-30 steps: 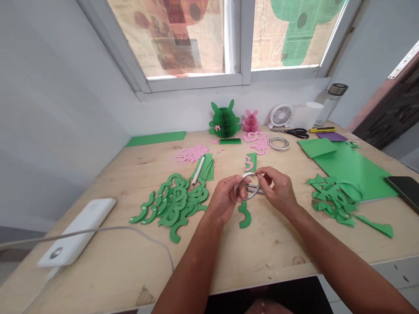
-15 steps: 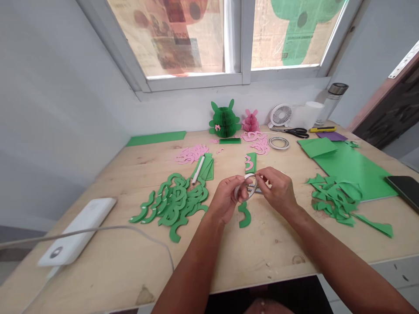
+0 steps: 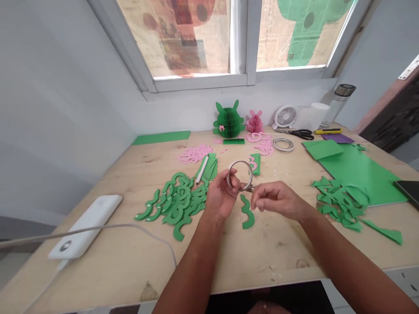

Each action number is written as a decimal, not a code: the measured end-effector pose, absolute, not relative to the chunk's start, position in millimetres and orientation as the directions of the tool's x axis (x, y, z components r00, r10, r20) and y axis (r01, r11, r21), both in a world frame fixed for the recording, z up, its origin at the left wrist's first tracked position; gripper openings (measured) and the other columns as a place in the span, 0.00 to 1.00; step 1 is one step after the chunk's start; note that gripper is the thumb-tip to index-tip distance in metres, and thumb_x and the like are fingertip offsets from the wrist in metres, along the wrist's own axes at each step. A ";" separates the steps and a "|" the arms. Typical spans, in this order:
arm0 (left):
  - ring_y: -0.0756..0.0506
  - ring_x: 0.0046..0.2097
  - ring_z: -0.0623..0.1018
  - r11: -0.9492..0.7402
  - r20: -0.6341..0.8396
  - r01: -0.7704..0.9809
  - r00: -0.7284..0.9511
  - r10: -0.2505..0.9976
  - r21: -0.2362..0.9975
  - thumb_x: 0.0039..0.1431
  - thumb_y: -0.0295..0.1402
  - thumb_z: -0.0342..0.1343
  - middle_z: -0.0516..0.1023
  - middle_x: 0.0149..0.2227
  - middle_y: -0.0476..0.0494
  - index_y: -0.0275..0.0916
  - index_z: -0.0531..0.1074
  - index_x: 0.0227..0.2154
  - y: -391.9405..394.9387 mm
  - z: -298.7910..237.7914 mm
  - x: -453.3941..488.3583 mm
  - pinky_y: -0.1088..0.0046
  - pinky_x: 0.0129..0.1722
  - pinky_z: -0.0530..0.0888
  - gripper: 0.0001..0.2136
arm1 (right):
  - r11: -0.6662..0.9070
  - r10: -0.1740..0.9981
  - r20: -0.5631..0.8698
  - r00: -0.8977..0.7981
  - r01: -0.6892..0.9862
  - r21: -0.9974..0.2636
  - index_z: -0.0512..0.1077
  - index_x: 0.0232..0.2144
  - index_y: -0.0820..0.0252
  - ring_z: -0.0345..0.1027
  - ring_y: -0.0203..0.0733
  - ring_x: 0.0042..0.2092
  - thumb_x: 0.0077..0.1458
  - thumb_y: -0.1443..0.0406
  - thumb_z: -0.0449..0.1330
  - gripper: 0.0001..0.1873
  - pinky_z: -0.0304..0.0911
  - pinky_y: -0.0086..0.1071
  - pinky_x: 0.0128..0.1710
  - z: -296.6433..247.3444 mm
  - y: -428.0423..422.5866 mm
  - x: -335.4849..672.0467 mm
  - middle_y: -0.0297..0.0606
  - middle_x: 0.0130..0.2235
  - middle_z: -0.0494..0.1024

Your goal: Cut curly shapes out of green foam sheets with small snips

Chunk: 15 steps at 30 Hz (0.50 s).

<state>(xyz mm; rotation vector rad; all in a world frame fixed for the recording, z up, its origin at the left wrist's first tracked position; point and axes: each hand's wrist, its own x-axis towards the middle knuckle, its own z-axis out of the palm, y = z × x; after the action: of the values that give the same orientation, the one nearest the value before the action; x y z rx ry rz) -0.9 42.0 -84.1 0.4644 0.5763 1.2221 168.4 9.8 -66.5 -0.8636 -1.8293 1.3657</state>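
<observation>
My left hand [image 3: 220, 197] holds a thin roll of tape [image 3: 240, 175] upright above the wooden table [image 3: 262, 244], thumb and fingers pinched on its lower rim. My right hand [image 3: 276, 201] hovers just to the right of the roll, fingertips pinched together on something too small to make out. A single curved green paper cut-out [image 3: 247, 212] lies on the table between and below the hands. A heap of similar green cut-outs [image 3: 176, 201] lies left of my left hand. Small scissors lie partly hidden behind the roll.
Green scraps [image 3: 343, 198] and a green sheet [image 3: 356, 168] lie at right, a phone [image 3: 409, 189] at the right edge. A white power bank [image 3: 87, 224] with cable sits at left. Pink cut-outs [image 3: 194, 153], paper animals [image 3: 229, 120], a fan [image 3: 284, 116], scissors [image 3: 299, 133] and another tape roll [image 3: 282, 144] stand at the back.
My right hand has come off the tape roll and dropped down to the right, still pinched. My left hand has lifted the roll slightly higher.
</observation>
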 end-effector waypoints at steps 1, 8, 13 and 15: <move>0.53 0.18 0.63 0.270 -0.161 -0.745 0.217 0.963 0.609 0.53 0.31 0.51 0.66 0.16 0.53 0.35 0.74 0.27 42.5 -83.7 -1.5 0.71 0.30 0.69 0.07 | 0.228 0.745 0.103 -0.659 0.106 -0.968 0.74 0.28 0.63 0.68 0.36 0.29 0.55 0.59 0.59 0.12 0.64 0.29 0.30 -63.8 6.9 168.4 0.38 0.29 0.77; 0.53 0.19 0.63 0.222 -0.167 -0.795 0.154 0.974 0.564 0.55 0.32 0.50 0.65 0.16 0.53 0.36 0.73 0.26 45.7 -84.3 -5.0 0.71 0.31 0.69 0.08 | 0.363 0.287 0.060 -0.956 0.051 -0.931 0.73 0.21 0.61 0.66 0.30 0.24 0.51 0.67 0.62 0.08 0.61 0.20 0.26 -65.1 -22.6 146.8 0.30 0.22 0.73; 0.53 0.19 0.63 0.202 -0.152 -0.822 0.142 0.978 0.532 0.56 0.32 0.48 0.64 0.16 0.53 0.36 0.73 0.26 47.2 -85.9 -6.9 0.71 0.31 0.69 0.10 | 0.407 0.109 0.105 -0.989 -0.052 -0.912 0.73 0.23 0.61 0.67 0.29 0.23 0.45 0.77 0.60 0.08 0.60 0.18 0.25 -74.6 -38.3 126.9 0.28 0.24 0.74; 0.53 0.20 0.64 0.193 -0.139 -0.827 0.140 0.980 0.528 0.56 0.32 0.48 0.65 0.17 0.52 0.36 0.73 0.26 47.5 -86.3 -7.2 0.71 0.32 0.69 0.10 | 0.432 0.084 0.072 -0.994 -0.028 -0.902 0.75 0.27 0.60 0.68 0.29 0.25 0.45 0.75 0.61 0.08 0.60 0.18 0.27 -76.5 -39.0 124.2 0.29 0.27 0.76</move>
<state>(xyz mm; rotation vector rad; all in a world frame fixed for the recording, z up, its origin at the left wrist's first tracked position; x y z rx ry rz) -7.2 47.5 -86.3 0.3629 0.5102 1.3474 124.2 -39.0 -76.5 -0.0503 -2.5673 1.6197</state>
